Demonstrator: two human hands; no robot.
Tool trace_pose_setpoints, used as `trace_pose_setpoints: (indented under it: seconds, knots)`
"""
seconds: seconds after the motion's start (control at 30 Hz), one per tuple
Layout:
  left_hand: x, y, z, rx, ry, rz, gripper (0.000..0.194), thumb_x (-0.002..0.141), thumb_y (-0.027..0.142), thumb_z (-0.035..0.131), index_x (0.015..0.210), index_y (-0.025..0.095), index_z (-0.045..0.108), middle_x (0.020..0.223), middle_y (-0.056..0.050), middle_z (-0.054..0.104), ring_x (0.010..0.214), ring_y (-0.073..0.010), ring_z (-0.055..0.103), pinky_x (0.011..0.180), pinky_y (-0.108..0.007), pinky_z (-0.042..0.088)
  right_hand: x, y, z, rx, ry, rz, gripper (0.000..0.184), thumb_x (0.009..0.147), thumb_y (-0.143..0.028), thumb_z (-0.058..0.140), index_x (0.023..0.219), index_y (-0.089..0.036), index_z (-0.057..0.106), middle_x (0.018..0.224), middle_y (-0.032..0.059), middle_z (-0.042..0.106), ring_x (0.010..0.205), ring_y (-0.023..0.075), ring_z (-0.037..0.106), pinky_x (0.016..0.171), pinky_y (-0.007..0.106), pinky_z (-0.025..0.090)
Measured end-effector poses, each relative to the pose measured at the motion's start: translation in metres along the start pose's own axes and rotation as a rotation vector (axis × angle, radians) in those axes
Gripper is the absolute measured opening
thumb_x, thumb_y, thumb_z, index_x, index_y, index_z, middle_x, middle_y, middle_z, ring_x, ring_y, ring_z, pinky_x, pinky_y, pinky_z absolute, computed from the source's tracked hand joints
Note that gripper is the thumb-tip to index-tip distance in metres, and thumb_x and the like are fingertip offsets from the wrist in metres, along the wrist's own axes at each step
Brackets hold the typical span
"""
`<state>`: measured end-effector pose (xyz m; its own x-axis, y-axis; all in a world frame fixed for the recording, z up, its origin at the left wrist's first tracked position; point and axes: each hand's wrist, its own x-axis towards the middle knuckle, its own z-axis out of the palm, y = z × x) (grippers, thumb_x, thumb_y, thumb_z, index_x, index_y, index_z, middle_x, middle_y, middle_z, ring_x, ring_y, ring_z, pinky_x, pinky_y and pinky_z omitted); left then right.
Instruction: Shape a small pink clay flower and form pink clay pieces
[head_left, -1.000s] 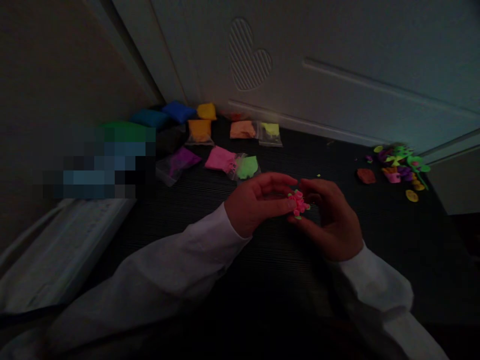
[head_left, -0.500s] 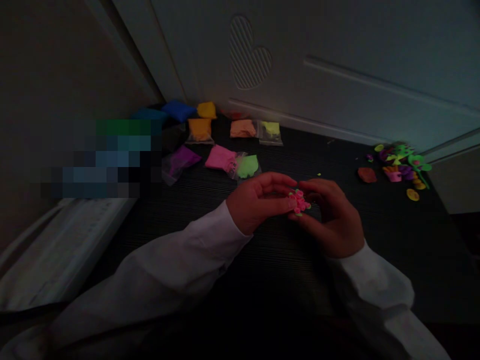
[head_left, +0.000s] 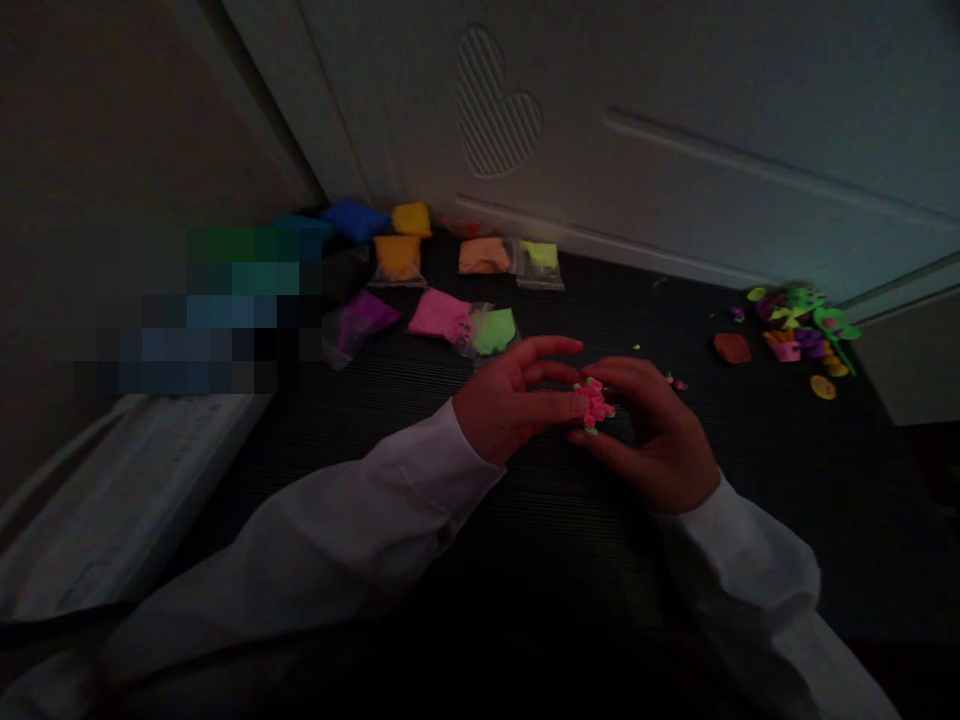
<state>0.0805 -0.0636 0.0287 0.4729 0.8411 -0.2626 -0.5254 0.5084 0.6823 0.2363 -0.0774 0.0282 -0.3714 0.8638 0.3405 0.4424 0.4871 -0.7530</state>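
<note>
Your left hand [head_left: 510, 400] gripped the pink flower cluster [head_left: 595, 405], with the thumb on its left side and the index finger raised. Your right hand [head_left: 664, 435] was curved around the cluster's right side, thumb below and fingers above; whether it gripped the cluster could not be told. The cluster, edged with small green pieces, was above the middle of the desk [head_left: 555, 540].

Beyond your left hand, a light green packet [head_left: 493, 330] lay beside a pink packet [head_left: 437, 314]. A purple packet [head_left: 369, 316] lay farther left. Orange [head_left: 398, 258], peach [head_left: 484, 256] and yellow-green [head_left: 541, 257] packets were positioned toward the desk's back edge. Small pink pieces [head_left: 679, 383] lay just beyond your right hand. Near the back right corner, a reddish-brown lump [head_left: 732, 348] lay left of assorted coloured flowers [head_left: 806, 325].
</note>
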Motion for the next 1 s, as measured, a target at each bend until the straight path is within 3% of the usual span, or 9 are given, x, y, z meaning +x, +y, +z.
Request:
trace_pose_setpoints:
  seconds: [0.27,0.47,0.6,0.67,0.77,0.87,1.0]
  knots:
    - [0.0003,-0.0012,0.0002,0.029,-0.001,0.013,0.046,0.057,0.004,0.060,0.098,0.019,0.045,0.077,0.001,0.055,0.065,-0.0100,0.056,0.062,-0.025,0.042,-0.0003,0.0008,-0.0006,0.016,0.014,-0.011,0.039,0.060,-0.024,0.064,0.097,-0.023,0.050,0.097,0.0044,0.050,0.094,0.0190,0.047,0.077,0.037,0.041]
    - [-0.0003,0.0030,0.0020,-0.061,0.014,-0.082,0.033,0.065,0.016,0.054,0.097,0.016,0.046,0.076,-0.003,0.057,0.067,-0.0134,0.057,0.064,-0.029,0.043,0.0002,-0.0011,-0.0003,0.014,0.022,0.027,0.033,0.063,-0.024,0.061,0.095,-0.023,0.051,0.096,0.0045,0.051,0.090,0.0182,0.048,0.071,0.034,0.043]
    - [0.0011,0.0009,0.0007,-0.070,0.008,-0.113,0.032,0.064,0.010,0.053,0.095,0.016,0.047,0.075,-0.003,0.058,0.066,-0.0128,0.058,0.067,-0.029,0.043,0.0010,0.0016,0.0007,-0.010,0.014,0.038,0.032,0.064,-0.025,0.060,0.095,-0.023,0.051,0.095,0.0046,0.051,0.088,0.0176,0.048,0.067,0.033,0.044]
    - [0.0029,-0.0005,-0.0006,-0.061,0.061,-0.123,0.030,0.064,0.009,0.054,0.093,0.015,0.048,0.072,-0.002,0.058,0.066,-0.0123,0.058,0.067,-0.027,0.044,0.0015,0.0041,0.0013,-0.024,0.008,0.042,0.033,0.064,-0.024,0.060,0.095,-0.022,0.051,0.094,0.0047,0.051,0.087,0.0172,0.048,0.066,0.032,0.044]
    - [0.0062,-0.0001,-0.0025,-0.118,0.141,-0.159,0.022,0.069,0.020,0.052,0.089,0.013,0.049,0.070,-0.004,0.057,0.064,-0.0125,0.057,0.065,-0.027,0.045,0.0016,0.0070,0.0022,-0.031,0.030,0.074,0.032,0.066,-0.023,0.058,0.097,-0.022,0.050,0.095,0.0050,0.050,0.087,0.0166,0.048,0.065,0.031,0.044]
    - [0.0080,0.0026,-0.0038,-0.226,0.144,-0.228,0.030,0.072,0.034,0.044,0.090,0.010,0.049,0.073,-0.008,0.057,0.065,-0.0153,0.056,0.066,-0.032,0.045,0.0007,0.0062,0.0021,-0.064,0.066,0.079,0.029,0.068,-0.022,0.055,0.097,-0.022,0.050,0.094,0.0050,0.051,0.086,0.0169,0.049,0.065,0.032,0.044]
    - [0.0082,0.0041,-0.0043,-0.297,0.122,-0.247,0.039,0.074,0.039,0.038,0.095,0.008,0.048,0.075,-0.010,0.057,0.068,-0.0165,0.056,0.067,-0.032,0.044,-0.0017,-0.0006,0.0035,-0.212,0.124,-0.036,0.026,0.068,-0.018,0.054,0.093,-0.023,0.054,0.095,0.0048,0.052,0.091,0.0189,0.048,0.076,0.038,0.040]
